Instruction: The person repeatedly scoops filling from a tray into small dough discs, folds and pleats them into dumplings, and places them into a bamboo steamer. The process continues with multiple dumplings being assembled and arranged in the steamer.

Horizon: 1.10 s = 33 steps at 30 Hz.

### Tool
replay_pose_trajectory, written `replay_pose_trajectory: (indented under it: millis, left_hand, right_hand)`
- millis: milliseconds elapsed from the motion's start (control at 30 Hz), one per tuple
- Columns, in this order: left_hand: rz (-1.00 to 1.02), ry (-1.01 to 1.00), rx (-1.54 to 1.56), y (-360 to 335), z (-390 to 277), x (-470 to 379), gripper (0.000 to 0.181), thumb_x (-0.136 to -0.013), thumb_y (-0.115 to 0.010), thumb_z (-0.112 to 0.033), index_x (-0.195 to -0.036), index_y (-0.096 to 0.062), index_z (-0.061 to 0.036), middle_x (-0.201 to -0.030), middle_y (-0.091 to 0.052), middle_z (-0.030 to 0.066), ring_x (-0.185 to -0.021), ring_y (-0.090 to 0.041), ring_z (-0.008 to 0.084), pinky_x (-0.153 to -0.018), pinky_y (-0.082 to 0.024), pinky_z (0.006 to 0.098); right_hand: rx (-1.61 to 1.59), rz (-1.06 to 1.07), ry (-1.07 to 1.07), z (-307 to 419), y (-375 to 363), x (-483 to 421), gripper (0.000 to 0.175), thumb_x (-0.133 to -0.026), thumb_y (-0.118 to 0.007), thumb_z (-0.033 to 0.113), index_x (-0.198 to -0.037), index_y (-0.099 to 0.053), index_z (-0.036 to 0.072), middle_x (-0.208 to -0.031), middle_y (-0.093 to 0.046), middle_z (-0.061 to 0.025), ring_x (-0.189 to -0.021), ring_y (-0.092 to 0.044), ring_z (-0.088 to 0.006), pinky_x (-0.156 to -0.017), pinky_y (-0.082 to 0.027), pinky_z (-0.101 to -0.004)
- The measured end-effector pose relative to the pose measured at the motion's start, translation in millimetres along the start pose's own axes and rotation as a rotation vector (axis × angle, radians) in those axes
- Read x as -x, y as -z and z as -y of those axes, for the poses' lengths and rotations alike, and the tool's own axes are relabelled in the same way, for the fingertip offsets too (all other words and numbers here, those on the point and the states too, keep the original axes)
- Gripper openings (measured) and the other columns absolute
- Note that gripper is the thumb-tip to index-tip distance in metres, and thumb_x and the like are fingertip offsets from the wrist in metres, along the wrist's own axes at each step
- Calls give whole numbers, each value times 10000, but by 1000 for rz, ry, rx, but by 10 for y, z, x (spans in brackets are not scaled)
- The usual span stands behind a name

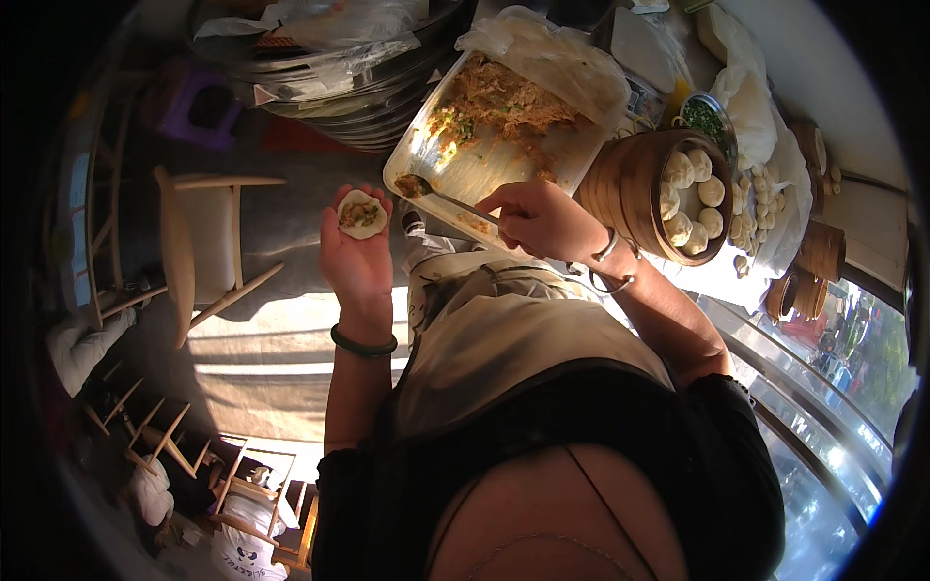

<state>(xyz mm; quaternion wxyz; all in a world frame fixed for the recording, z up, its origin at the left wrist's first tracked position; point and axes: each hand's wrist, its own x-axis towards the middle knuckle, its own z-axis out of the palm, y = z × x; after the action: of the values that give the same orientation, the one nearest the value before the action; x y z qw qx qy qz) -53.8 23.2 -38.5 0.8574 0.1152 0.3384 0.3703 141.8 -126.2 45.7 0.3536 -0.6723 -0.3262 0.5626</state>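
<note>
On the palm and fingers of my left hand lies a round dough wrapper with a mound of minced filling flecked with green. My right hand grips the handle of a metal spoon. The spoon's bowl, smeared with filling, is over the near left corner of a large pale tray. Minced filling is heaped at the tray's far side, with chopped green bits at its left. A clear plastic sheet covers part of the far right corner.
Right of the tray, a stacked bamboo steamer holds several pleated buns. Behind it stands a metal bowl of chopped greens; dough pieces lie farther right. Stacked round trays rise at the far left. A wooden chair stands left; people sit behind.
</note>
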Motion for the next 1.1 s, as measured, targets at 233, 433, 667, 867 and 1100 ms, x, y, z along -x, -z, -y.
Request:
replay_pose_trajectory:
  millis: [233, 433, 667, 867, 1100]
  left_hand:
    - [37, 48, -34, -448, 106, 63, 392, -989, -409, -314, -1194, -495, 9, -1175, -554, 174, -1111, -525, 295, -1006, -398, 465]
    - [71, 88, 22, -732, 276, 105, 322, -994, -417, -319, -1152, -491, -48, -1117, -524, 100, -1020, -548, 265, -917, -440, 422]
    - [119, 21, 53, -730, 378, 108, 321, -1001, -403, -303, -1166, -479, -39, -1138, -504, 101, -1008, -554, 289, -891, -456, 428]
    - [118, 40, 94, -748, 365, 104, 375, -1016, -341, -337, -1170, -469, -20, -1141, -510, 128, -1034, -549, 322, -914, -453, 446]
    - [17, -85, 74, -635, 196, 32, 406, -999, -374, -319, -1139, -510, 37, -1169, -520, 224, -1165, -471, 412, -1059, -372, 520]
  right_hand:
    - [170, -207, 305, 183, -87, 327, 268, -840, -506, 7, -1074, -636, -12, -597, -559, -68, -512, -515, -86, -471, -415, -252]
    - [714, -361, 540, -61, -340, 336, 446, -730, -625, 18, -1171, -575, 62, -758, -575, -109, -603, -600, -280, -518, -489, -377]
    - [603, -414, 603, -179, -402, 367, 425, -745, -603, -23, -1163, -589, 54, -722, -563, -89, -567, -583, -259, -487, -467, -365]
    - [712, -407, 599, -139, -404, 458, 415, -753, -595, -32, -1158, -598, 58, -702, -560, -87, -578, -582, -253, -502, -466, -357]
    - [617, -519, 444, -214, -252, 495, 390, -779, -579, -30, -1162, -572, 44, -733, -606, -135, -627, -612, -296, -545, -489, -378]
